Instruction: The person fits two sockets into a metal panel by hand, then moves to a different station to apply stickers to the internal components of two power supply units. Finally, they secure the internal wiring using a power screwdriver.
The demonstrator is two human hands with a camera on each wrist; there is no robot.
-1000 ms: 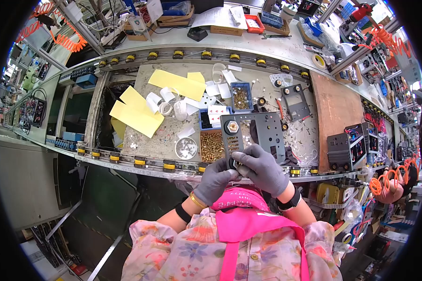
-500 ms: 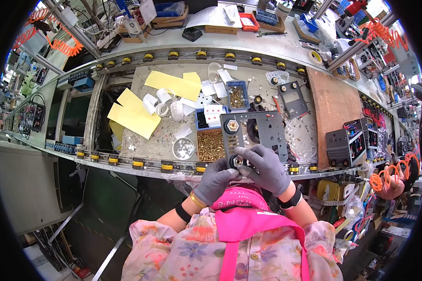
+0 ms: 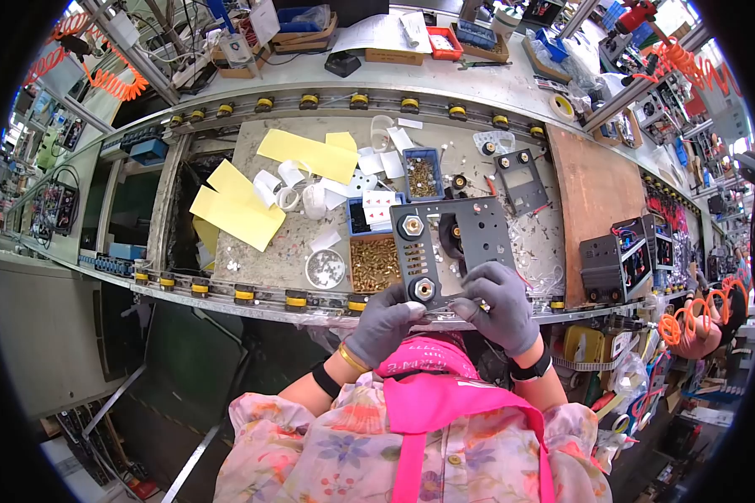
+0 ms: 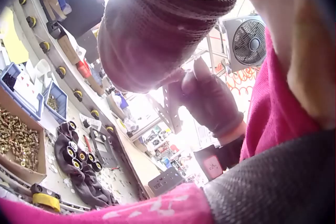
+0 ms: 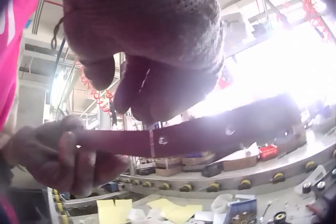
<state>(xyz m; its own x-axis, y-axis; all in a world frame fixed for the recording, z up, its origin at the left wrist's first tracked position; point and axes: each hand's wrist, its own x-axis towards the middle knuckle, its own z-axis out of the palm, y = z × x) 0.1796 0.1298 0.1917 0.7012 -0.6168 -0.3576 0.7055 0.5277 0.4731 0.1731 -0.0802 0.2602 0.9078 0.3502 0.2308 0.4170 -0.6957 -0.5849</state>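
A dark metal panel [image 3: 491, 237] with slots, holes and two hex-nut terminals [image 3: 424, 290] is held above the bench. Its near left corner is gripped by the gloved left hand [image 3: 382, 325], thumb on the face; the right wrist view shows the left fingers [image 5: 68, 155] curled round the panel's end. At the near edge, right of the lower terminal, is the right hand [image 3: 505, 310], with fingers bent and thumb near the panel. In the right wrist view the right hand [image 5: 142, 45] hangs over the panel's edge; whether its fingertips pinch anything is hidden.
Below the panel's left side is a box of brass parts [image 3: 375, 263], beside a round dish of small white pieces [image 3: 325, 268]. Blue bins [image 3: 423, 173], yellow sheets [image 3: 239, 205] and a second panel [image 3: 523, 184] lie farther back. Assembled black units [image 3: 610, 264] stand at the right.
The right hand has moved off the lower terminal, rightward along the panel's near edge, uncovering the terminal. The left hand keeps its grip, and the panel has shifted slightly left.
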